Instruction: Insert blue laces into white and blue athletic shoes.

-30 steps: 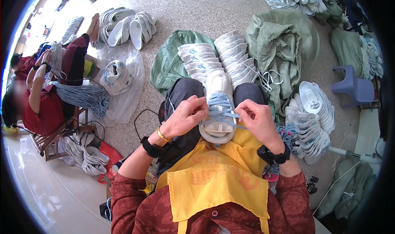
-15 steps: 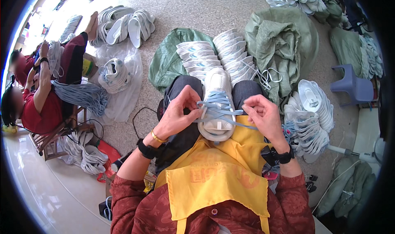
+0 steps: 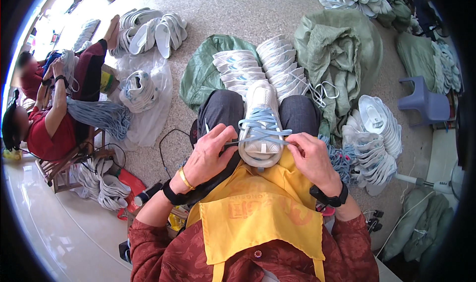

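A white sneaker [image 3: 263, 96] rests between my knees, its toe pointing away from me and its opening toward me. Light blue shoelace [image 3: 261, 125] crosses its tongue in several rows. To the left of the shoe, my left hand [image 3: 209, 153] is pinched closed on one stretch of the lace, and a loose tip sticks up by the fingers. My right hand [image 3: 312, 158] pinches the lace at the shoe's right edge with thumb and fingers. A yellow apron [image 3: 258, 227] covers my lap below the shoe.
Stacked white shoe pieces [image 3: 240, 66] stand beyond my knees, flanked by green sacks [image 3: 337, 49]. More shoe pieces [image 3: 379, 138] and blue laces [image 3: 342, 158] lie at my right, near a purple stool [image 3: 425, 101]. A co-worker in red [image 3: 47, 133] sits at the left beside a blue lace bundle [image 3: 101, 114].
My left hand has moved down and left, away from the shoe. My right hand has come lower and slightly inward. The laces over the tongue lie closer to the shoe.
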Available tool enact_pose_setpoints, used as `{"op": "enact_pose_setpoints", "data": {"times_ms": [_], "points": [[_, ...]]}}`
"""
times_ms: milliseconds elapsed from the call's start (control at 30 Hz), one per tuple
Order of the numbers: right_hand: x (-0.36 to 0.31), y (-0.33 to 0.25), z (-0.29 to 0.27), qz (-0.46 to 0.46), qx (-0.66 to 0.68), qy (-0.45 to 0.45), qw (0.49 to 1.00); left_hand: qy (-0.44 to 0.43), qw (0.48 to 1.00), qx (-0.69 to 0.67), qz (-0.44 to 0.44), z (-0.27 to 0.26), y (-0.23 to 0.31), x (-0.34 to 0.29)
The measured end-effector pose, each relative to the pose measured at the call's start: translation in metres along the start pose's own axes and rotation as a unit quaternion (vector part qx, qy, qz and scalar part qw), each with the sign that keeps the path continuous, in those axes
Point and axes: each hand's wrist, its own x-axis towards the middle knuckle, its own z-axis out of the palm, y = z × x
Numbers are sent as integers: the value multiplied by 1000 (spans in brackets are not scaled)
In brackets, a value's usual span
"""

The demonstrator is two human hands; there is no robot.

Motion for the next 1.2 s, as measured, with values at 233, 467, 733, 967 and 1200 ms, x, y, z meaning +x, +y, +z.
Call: {"op": "enact_pose_setpoints", "data": {"times_ms": [233,467,733,967,1200], "points": [[6,0,-13,-42,-105,52,992,45,988,107,101,-10,0,9],[-11,17,-32,-6,-85,57,995,19,989,139,48,-30,-12,-8],[-40,52,-61,132,-4,72,989,19,987,155,-39,-63,-47,-37],[-45,57,-60,162,-30,-4,986,-1,987,140,-72,-76,-46,-47],[0,35,-74,287,187,-186,921,-75,989,94,-91,-97,-10,-2]]}}
